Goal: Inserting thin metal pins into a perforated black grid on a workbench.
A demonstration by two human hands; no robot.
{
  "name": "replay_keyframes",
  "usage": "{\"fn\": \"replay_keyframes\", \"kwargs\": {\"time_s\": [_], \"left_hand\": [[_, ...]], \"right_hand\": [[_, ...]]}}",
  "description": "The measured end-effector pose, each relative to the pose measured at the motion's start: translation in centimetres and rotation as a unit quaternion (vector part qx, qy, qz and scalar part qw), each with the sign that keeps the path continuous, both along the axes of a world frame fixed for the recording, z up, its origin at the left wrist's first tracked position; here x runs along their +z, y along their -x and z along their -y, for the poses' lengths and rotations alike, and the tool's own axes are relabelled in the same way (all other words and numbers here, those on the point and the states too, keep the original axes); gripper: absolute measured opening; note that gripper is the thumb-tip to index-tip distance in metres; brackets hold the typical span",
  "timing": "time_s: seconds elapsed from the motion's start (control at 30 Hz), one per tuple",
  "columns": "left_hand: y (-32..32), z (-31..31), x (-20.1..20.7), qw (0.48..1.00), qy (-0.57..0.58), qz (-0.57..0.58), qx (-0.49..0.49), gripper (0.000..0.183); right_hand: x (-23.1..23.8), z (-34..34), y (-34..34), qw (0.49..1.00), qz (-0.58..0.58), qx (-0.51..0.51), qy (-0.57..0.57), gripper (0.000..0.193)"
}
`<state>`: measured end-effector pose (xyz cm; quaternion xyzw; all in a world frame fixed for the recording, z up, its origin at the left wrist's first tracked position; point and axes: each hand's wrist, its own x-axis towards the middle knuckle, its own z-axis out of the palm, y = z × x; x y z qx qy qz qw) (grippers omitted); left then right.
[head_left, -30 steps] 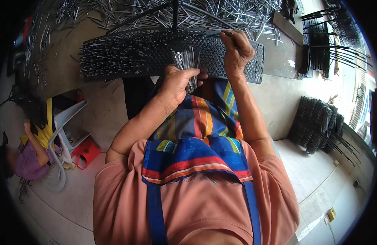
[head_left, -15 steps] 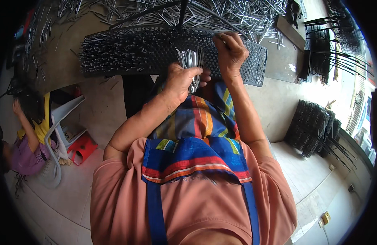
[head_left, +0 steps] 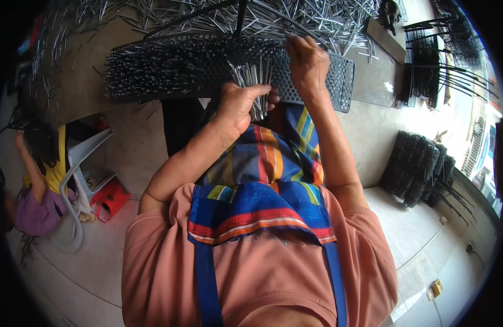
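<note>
My left hand (head_left: 236, 106) is closed around a bundle of thin silvery metal rods (head_left: 252, 76), which stick up past the thumb and out below the fingers. It is at the near edge of a long black perforated rack (head_left: 341, 82). Many rods stand upright in the rack's left part, while bare holes show on the right. Over that right part is my right hand (head_left: 310, 64), its fingers pinched together near the far edge. Whatever lies between those fingertips is hidden.
Loose rods (head_left: 338, 22) lie heaped on the table behind the rack, with a dark bar frame rising over it. Black wire racks (head_left: 423, 71) stand at the right, and more are stacked on the floor (head_left: 371, 131). At the left, another person (head_left: 41, 210) is beside a grey chair (head_left: 71, 218) and a red box (head_left: 112, 199).
My right hand has shifted slightly up, toward the rack's far edge, with fingers still pinched. The left hand keeps its grip, and its rods fan out a little more to the left.
</note>
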<state>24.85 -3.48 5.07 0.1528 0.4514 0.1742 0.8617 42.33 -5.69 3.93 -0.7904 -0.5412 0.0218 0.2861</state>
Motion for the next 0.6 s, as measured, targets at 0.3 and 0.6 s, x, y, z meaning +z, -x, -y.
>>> {"fn": "replay_keyframes", "kwargs": {"time_s": [0.3,0.6], "left_hand": [[0.4,0.1,-1.2,1.0,0.002,0.022,-0.014,0.015],[4.3,3.5,-0.9,0.996,0.021,0.014,-0.084,0.013]], "right_hand": [[1.6,1.6,1.3,0.996,0.047,0.065,-0.037,0.033],[-0.3,2.4,1.9,1.0,0.006,0.007,-0.019,0.007]]}}
